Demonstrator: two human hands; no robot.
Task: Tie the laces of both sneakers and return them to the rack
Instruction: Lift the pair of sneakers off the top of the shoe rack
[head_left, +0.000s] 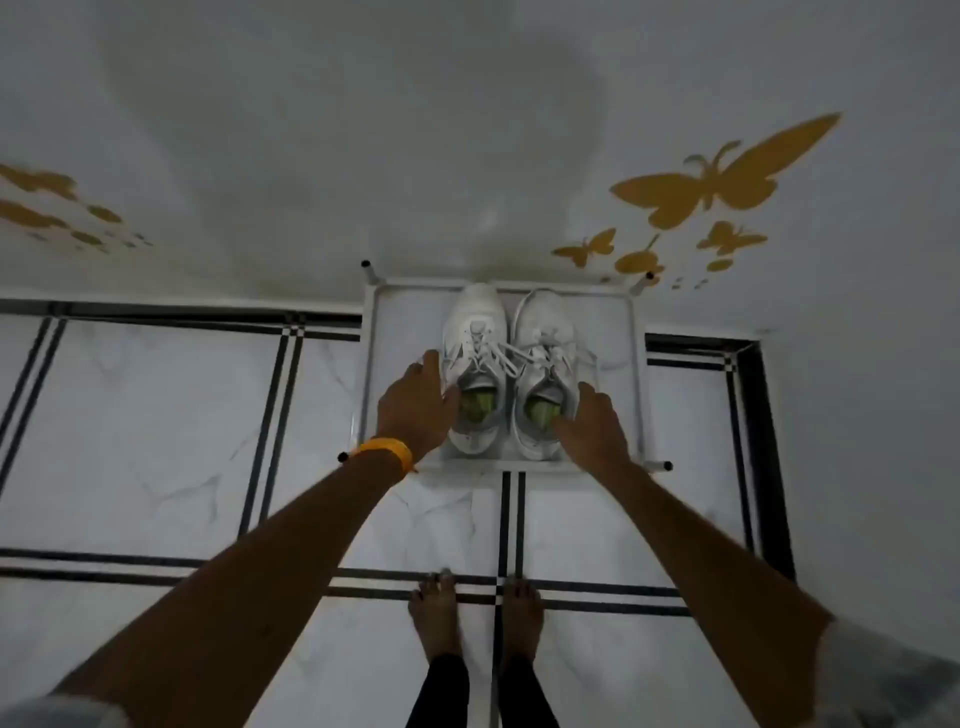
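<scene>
Two sneakers (511, 371) on the rack (638, 364), laces (496, 353) seemingly loose.
Left hand (415, 402) and right hand (592, 426) rest spread-fingered beside the heels, gripping nothing; tying looks undone.

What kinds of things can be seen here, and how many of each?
White sneakers: 2 (left, right)
White rack: 1
Hands: 2 (left, right)
Orange wristband: 1
Bare feet: 2 ()
Total: 8
</scene>
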